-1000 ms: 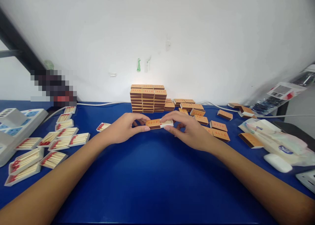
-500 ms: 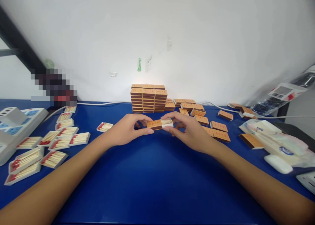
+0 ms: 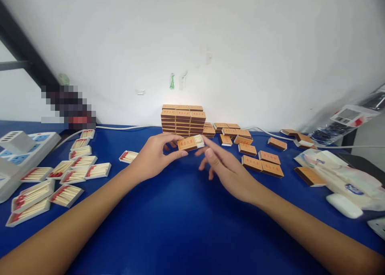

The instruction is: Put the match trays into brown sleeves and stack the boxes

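My left hand (image 3: 156, 156) pinches an orange matchbox (image 3: 187, 143) by its sleeve, just above the blue table (image 3: 180, 227). The white tray of matches sticks out only a little at the box's right end. My right hand (image 3: 224, 166) hovers beside it with fingers spread, one fingertip touching the tray end. Behind the box stands a neat stack of closed matchboxes (image 3: 183, 120) against the wall.
Several open trays of red-tipped matches (image 3: 64, 172) lie at the left, near a white power strip (image 3: 21, 150). Loose empty orange sleeves (image 3: 260, 162) are scattered at the right. Plastic packets (image 3: 339, 174) and a white bar (image 3: 344, 205) sit at the far right.
The tray has slid further into the sleeve. My right hand has let go of it and opened its fingers. My left hand lifted the box slightly.
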Demonstrator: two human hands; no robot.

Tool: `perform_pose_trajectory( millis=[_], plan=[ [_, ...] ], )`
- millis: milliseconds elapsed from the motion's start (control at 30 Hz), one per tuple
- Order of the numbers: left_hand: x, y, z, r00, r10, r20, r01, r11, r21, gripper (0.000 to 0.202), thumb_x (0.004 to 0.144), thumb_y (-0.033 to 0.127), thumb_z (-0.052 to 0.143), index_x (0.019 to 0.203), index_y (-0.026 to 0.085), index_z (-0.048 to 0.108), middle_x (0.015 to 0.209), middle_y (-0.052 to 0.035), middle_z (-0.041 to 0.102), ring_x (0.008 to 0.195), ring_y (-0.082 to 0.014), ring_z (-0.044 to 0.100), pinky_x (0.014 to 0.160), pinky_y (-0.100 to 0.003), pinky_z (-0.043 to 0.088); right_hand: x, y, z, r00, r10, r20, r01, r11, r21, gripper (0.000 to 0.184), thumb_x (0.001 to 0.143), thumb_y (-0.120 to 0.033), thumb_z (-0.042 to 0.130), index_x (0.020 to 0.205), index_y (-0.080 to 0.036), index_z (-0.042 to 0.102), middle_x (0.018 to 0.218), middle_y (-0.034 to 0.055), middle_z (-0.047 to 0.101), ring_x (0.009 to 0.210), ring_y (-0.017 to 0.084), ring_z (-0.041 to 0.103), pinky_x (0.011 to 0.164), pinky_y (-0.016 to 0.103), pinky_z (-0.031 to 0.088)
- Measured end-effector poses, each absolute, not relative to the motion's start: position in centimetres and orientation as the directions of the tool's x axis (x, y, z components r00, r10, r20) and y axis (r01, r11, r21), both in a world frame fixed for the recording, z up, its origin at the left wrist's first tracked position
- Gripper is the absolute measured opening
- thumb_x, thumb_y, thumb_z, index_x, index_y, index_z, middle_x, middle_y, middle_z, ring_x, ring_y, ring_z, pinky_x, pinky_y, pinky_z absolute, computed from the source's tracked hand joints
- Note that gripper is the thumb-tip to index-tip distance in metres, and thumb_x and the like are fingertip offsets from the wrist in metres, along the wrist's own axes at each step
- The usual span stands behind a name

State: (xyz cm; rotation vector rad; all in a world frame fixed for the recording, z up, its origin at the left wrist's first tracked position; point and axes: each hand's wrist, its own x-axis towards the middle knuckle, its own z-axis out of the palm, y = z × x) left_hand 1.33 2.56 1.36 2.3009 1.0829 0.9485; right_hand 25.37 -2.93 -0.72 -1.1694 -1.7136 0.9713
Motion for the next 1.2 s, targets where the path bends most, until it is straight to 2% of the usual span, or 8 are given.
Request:
perform_pose_trajectory(
  millis=[67, 200, 300, 433, 567, 833, 967, 1200],
  plan=[
    [1.4, 2.4, 1.4, 0.471, 0.775, 0.421, 0.507, -0.629, 0.59, 0.039, 0.092, 0.047, 0.078, 0.124, 0.023, 0.077, 0.124, -0.0059, 0.078, 0.099, -0.0223, 0.071, 0.084, -0.036, 0.056, 25.3, -3.2, -0.8, -0.302, 0.942, 0.144, 0.3, 0.238, -0.924, 0.071, 0.108, -0.063, 0.043, 0.17, -0.032, 0.027, 0.119, 0.0102, 0.069, 0.086, 0.022, 0.069, 0.06, 0.034, 0.059],
    [1.3, 2.3, 1.4, 0.477, 0.735, 0.481, 0.506, -0.678, 0.533, 0.039, 0.093, 0.044, 0.078, 0.127, 0.024, 0.074, 0.127, -0.0066, 0.077, 0.1, -0.0218, 0.071, 0.084, -0.035, 0.057, 25.2, -3.3, -0.8, -0.24, 0.955, 0.175, 0.244, 0.234, -0.941, 0.078, 0.109, -0.061, 0.044, 0.172, -0.031, 0.01, 0.114, 0.0079, 0.068, 0.08, 0.02, 0.069, 0.059, 0.033, 0.059],
    [1.3, 2.3, 1.3, 0.48, 0.709, 0.517, 0.513, -0.705, 0.49, 0.041, 0.092, 0.041, 0.081, 0.128, 0.022, 0.073, 0.122, -0.007, 0.077, 0.097, -0.0213, 0.07, 0.081, -0.034, 0.057, 25.1, -3.2, -0.6, -0.241, 0.943, 0.228, 0.303, 0.296, -0.906, 0.069, 0.109, -0.054, 0.046, 0.169, -0.029, 0.023, 0.111, 0.0074, 0.067, 0.077, 0.018, 0.068, 0.059, 0.032, 0.058],
    [1.3, 2.3, 1.2, 0.509, 0.681, 0.527, 0.527, -0.73, 0.434, 0.041, 0.091, 0.04, 0.081, 0.127, 0.021, 0.073, 0.121, -0.0081, 0.077, 0.103, -0.0237, 0.07, 0.09, -0.038, 0.057, 25.6, -2.8, -0.5, -0.213, 0.88, 0.423, 0.513, 0.47, -0.718, 0.048, 0.106, -0.036, 0.057, 0.152, -0.025, 0.047, 0.106, 0.0062, 0.066, 0.074, 0.017, 0.065, 0.064, 0.033, 0.057],
    [1.4, 2.1, 1.1, 0.547, 0.658, 0.517, 0.536, -0.75, 0.386, 0.04, 0.093, 0.04, 0.079, 0.127, 0.02, 0.072, 0.117, -0.0088, 0.077, 0.109, -0.026, 0.07, 0.098, -0.042, 0.055, 26.4, -2.1, -0.5, -0.287, 0.812, 0.509, 0.599, 0.566, -0.566, 0.028, 0.103, -0.03, 0.06, 0.131, -0.025, 0.06, 0.106, 0.0059, 0.063, 0.073, 0.016, 0.064, 0.064, 0.033, 0.056],
    [1.6, 1.8, 1.0, 0.584, 0.641, 0.498, 0.548, -0.764, 0.341, 0.037, 0.095, 0.039, 0.077, 0.126, 0.019, 0.071, 0.118, -0.0088, 0.076, 0.11, -0.0261, 0.069, 0.097, -0.042, 0.055, 26.9, -1.8, -0.4, -0.385, 0.775, 0.501, 0.649, 0.614, -0.449, 0.014, 0.102, -0.026, 0.065, 0.115, -0.023, 0.059, 0.106, 0.0056, 0.064, 0.078, 0.017, 0.066, 0.069, 0.035, 0.056],
    [1.6, 1.7, 1.0, 0.593, 0.635, 0.495, 0.555, -0.768, 0.321, 0.038, 0.096, 0.041, 0.075, 0.126, 0.019, 0.071, 0.116, -0.009, 0.075, 0.109, -0.0263, 0.069, 0.097, -0.042, 0.055, 27.2, -1.7, -0.3, -0.385, 0.78, 0.494, 0.642, 0.61, -0.464, 0.019, 0.102, -0.028, 0.066, 0.118, -0.024, 0.057, 0.106, 0.0053, 0.063, 0.079, 0.017, 0.066, 0.069, 0.035, 0.055],
    [1.6, 1.6, 0.7, 0.598, 0.624, 0.503, 0.548, -0.776, 0.311, 0.037, 0.097, 0.039, 0.075, 0.127, 0.019, 0.07, 0.117, -0.0093, 0.075, 0.11, -0.0266, 0.069, 0.098, -0.043, 0.055, 27.9, -1.2, -0.2, -0.465, 0.724, 0.51, 0.642, 0.672, -0.369, 0.015, 0.101, -0.026, 0.069, 0.113, -0.024, 0.06, 0.106, 0.0068, 0.064, 0.083, 0.02, 0.065, 0.066, 0.034, 0.053]
  ],
)
